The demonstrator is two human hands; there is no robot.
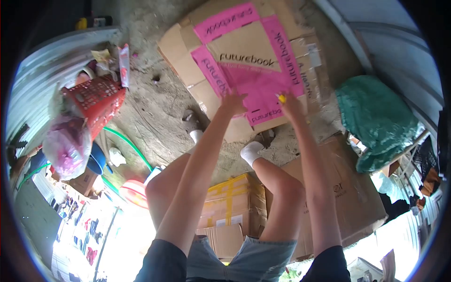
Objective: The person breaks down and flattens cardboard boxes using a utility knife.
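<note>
A pink and brown flattened cardboard box (260, 84) printed "futurebook" lies on larger brown cardboard (176, 56) in front of me. On its near left part rests my left hand (233, 102), open, with thumb and fingers apart and nothing in it. Near the right side of the pink sheet, my right hand (292, 105) is closed around a small yellow tool (282, 98). A thin pale tip sticks out of the tool toward the upper left. Its kind is too small to make out, perhaps a cutter.
A taped carton (235, 199) stands between my legs. Large brown cardboard (347, 192) lies at the right, below a green tarp (378, 117). A red basket (96, 101), a pink-filled plastic bag (69, 145) and a green hose (129, 143) are at the left.
</note>
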